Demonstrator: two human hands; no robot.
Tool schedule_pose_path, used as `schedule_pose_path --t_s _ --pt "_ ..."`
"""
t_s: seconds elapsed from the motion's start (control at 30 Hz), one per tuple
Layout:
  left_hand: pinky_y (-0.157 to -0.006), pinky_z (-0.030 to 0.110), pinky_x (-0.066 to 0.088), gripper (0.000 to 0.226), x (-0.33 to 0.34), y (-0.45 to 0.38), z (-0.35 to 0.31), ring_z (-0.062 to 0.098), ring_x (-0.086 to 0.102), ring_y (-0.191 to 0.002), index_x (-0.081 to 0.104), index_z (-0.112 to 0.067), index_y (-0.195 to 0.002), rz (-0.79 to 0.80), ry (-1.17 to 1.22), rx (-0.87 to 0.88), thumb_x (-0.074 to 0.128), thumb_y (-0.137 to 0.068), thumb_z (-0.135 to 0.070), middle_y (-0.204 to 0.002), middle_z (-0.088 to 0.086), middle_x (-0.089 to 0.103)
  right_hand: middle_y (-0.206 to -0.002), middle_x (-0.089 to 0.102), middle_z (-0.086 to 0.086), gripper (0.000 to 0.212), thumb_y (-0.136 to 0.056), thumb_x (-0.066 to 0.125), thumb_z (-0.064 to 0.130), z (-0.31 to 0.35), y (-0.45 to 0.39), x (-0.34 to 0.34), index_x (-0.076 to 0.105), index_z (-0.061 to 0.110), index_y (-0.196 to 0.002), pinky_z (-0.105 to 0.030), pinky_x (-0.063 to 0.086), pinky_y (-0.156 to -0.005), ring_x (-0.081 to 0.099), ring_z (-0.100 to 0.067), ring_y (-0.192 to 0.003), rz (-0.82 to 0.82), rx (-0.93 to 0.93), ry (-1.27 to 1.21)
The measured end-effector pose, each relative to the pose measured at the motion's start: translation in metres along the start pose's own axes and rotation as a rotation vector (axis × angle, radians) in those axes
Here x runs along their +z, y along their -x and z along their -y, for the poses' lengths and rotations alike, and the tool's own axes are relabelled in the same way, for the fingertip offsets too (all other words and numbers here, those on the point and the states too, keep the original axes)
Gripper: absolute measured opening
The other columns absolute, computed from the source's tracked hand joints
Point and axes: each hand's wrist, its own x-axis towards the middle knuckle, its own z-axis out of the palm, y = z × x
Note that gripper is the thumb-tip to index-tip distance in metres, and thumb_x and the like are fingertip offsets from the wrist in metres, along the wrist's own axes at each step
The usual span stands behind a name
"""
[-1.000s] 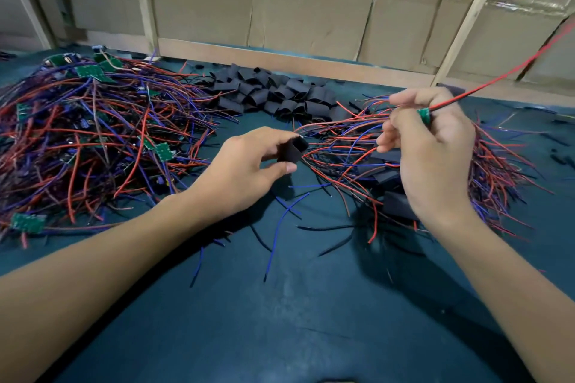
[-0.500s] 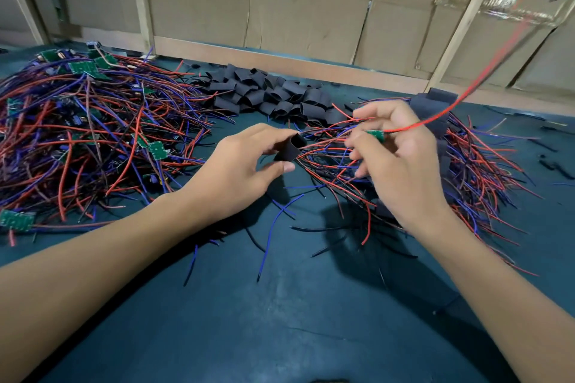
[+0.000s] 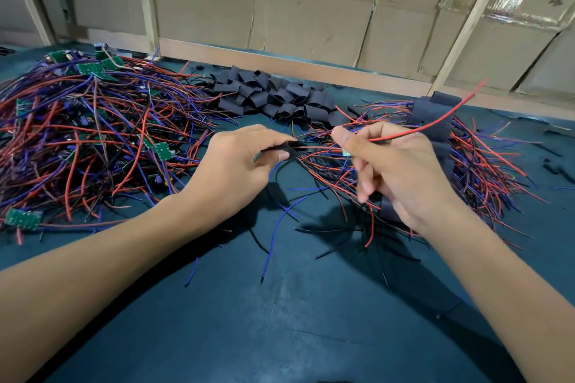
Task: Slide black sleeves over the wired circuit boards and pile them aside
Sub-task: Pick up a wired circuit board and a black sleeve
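My left hand (image 3: 239, 165) pinches a short black sleeve (image 3: 287, 149) between thumb and fingers at the table's middle. My right hand (image 3: 395, 168) pinches a small green circuit board (image 3: 346, 152), mostly hidden by the fingers, just right of the sleeve. Its red wire (image 3: 435, 123) arcs up to the right, and other wires of it run left toward the sleeve's mouth. A heap of bare wired boards (image 3: 93, 134) lies at the left. Loose black sleeves (image 3: 273, 96) are piled at the back centre. Sleeved boards with wires (image 3: 466, 158) lie heaped behind my right hand.
The dark teal table top (image 3: 280, 320) carries stray blue and black wire offcuts (image 3: 277, 233) near my wrists. A wooden rail and cardboard panels (image 3: 311, 19) close off the far edge. Small black scraps (image 3: 557, 168) lie at the far right.
My right hand has come down and left with the board, from about a hand's width away to right beside the sleeve. My left hand has stayed nearly in place with the sleeve.
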Motion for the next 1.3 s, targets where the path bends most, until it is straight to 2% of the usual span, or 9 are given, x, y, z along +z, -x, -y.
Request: schedule_pose_path --t_s 0.17,0.33,0.5,0.77,0.93,1.07,1.13,1.23,1.3 --pt "-0.096 0.025 0.048 0.038 -0.004 0.001 0.003 0.014 0.063 -0.105 0.066 -0.010 -0.130 -0.011 -0.056 0.028 0.072 -0.092 -0.012 -0.115 0.001 0.068 -0.086 0.074 -0.017 0.029 -0.076 0.082 0.021 0.007 0.003 -0.003 0.070 0.007 -0.098 -0.030 0.057 -0.052 0.072 -0.024 -0.063 0.187 0.068 -0.243" --pt "-0.100 0.036 0.048 0.047 -0.007 0.001 -0.003 0.025 0.062 -0.115 0.060 -0.004 -0.135 0.060 -0.169 0.177 0.074 -0.091 -0.012 -0.125 0.008 0.063 -0.097 0.076 -0.024 0.026 -0.087 0.070 0.013 0.006 0.005 0.001 0.067 0.000 -0.110 -0.032 0.059 -0.056 0.077 -0.033 -0.077 0.218 0.072 -0.224" --pt "-0.097 0.045 0.052 0.044 -0.005 0.003 -0.009 0.032 0.064 -0.111 0.060 -0.002 -0.135 0.067 -0.214 0.279 0.071 -0.093 -0.011 -0.123 0.012 0.064 -0.082 0.075 -0.013 0.016 -0.079 0.077 0.023 0.001 0.006 0.006 0.079 0.009 -0.087 -0.029 0.055 -0.050 0.072 -0.026 -0.068 0.163 0.018 -0.082" --pt "-0.093 0.042 0.054 0.045 -0.005 0.004 -0.013 0.031 0.065 -0.106 0.058 0.001 -0.136 0.082 -0.261 0.373 0.070 -0.095 -0.012 -0.121 0.013 0.064 -0.078 0.073 -0.013 0.011 -0.081 0.082 0.004 -0.009 0.003 0.005 0.078 0.013 -0.085 -0.030 0.055 -0.053 0.067 -0.024 -0.068 0.109 -0.141 -0.026" --pt "-0.096 0.036 0.050 0.047 -0.002 0.003 -0.014 0.031 0.063 -0.108 0.054 0.003 -0.139 0.075 -0.209 0.359 0.068 -0.096 -0.011 -0.123 0.015 0.062 -0.078 0.070 -0.005 0.005 -0.079 0.079 0.019 -0.005 0.003 0.004 0.080 0.018 -0.084 -0.031 0.052 -0.049 0.064 -0.022 -0.066 0.136 -0.087 -0.094" --pt "-0.102 0.023 0.042 0.048 -0.001 0.003 -0.010 0.030 0.058 -0.111 0.052 0.002 -0.141 0.106 -0.154 0.327 0.065 -0.097 -0.011 -0.125 0.015 0.059 -0.065 0.057 -0.002 0.028 -0.086 0.072 0.026 0.001 0.001 0.001 0.072 0.006 -0.105 -0.029 0.049 -0.048 0.058 -0.021 -0.055 0.122 -0.020 -0.287" --pt "-0.104 0.033 0.043 0.048 0.000 0.003 -0.007 0.033 0.058 -0.112 0.051 0.003 -0.141 0.123 -0.158 0.331 0.066 -0.097 -0.011 -0.125 0.016 0.059 -0.060 0.050 0.002 0.031 -0.089 0.069 0.028 0.004 0.001 -0.001 0.067 0.007 -0.111 -0.028 0.047 -0.048 0.052 -0.018 -0.049 0.066 -0.032 -0.327" --pt "-0.102 0.039 0.043 0.050 0.001 0.002 -0.005 0.035 0.056 -0.110 0.050 0.003 -0.142 0.132 -0.166 0.328 0.065 -0.097 -0.011 -0.125 0.017 0.059 -0.052 0.037 0.004 0.013 -0.094 0.067 0.026 0.008 -0.004 -0.009 0.063 0.016 -0.102 -0.026 0.042 -0.044 0.033 -0.016 -0.039 -0.149 -0.122 -0.336" --pt "-0.100 0.038 0.043 0.050 0.000 0.002 -0.005 0.035 0.056 -0.108 0.048 0.004 -0.144 0.129 -0.164 0.331 0.064 -0.098 -0.011 -0.125 0.017 0.059 -0.051 0.036 0.000 0.034 -0.093 0.070 0.026 0.009 -0.006 -0.014 0.054 0.018 -0.122 -0.026 0.040 -0.042 0.031 -0.017 -0.039 -0.367 -0.233 -0.242"
